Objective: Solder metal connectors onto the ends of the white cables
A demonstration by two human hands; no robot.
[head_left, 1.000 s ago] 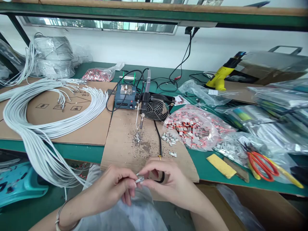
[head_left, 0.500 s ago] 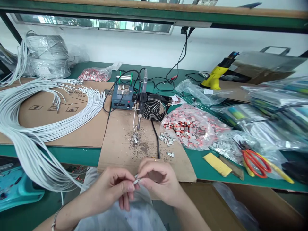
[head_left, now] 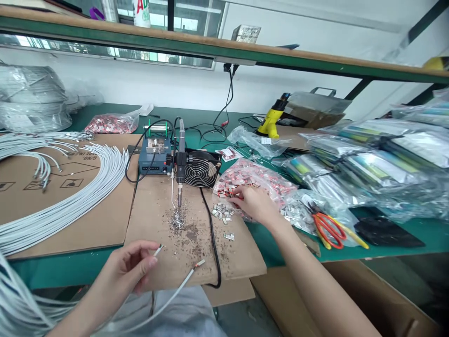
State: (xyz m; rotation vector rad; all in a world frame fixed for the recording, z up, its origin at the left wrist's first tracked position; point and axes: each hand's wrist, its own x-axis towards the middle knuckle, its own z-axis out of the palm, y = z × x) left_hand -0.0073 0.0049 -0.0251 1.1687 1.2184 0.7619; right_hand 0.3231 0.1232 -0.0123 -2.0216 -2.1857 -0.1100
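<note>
My left hand [head_left: 131, 266] is at the front left of the cardboard, thumb and fingers pinching a white cable [head_left: 158, 250] just behind its stripped end. A second white cable [head_left: 180, 285] curves up from my lap, and a small metal connector [head_left: 199, 263] sits on its tip over the cardboard. My right hand [head_left: 255, 203] reaches into the mouth of a clear bag [head_left: 270, 180] full of small silver and red connectors. Its thumb and fingertips are bent close together among them; anything between them is too small to make out. Loose connectors [head_left: 222, 213] lie beside that hand.
A soldering iron [head_left: 180, 164] points down in its stand over solder crumbs, before a blue soldering station [head_left: 154, 157] and a fan [head_left: 201, 173]. A black cord [head_left: 212, 234] crosses the cardboard [head_left: 150, 220]. Coiled white cables [head_left: 80, 201] lie left; red-handled pliers [head_left: 329, 229] right.
My hands have come apart. The right one has moved up and right to the connector bag; the left holds a cable end alone. A cable with a connector now shows over the cardboard. The view has swung right.
</note>
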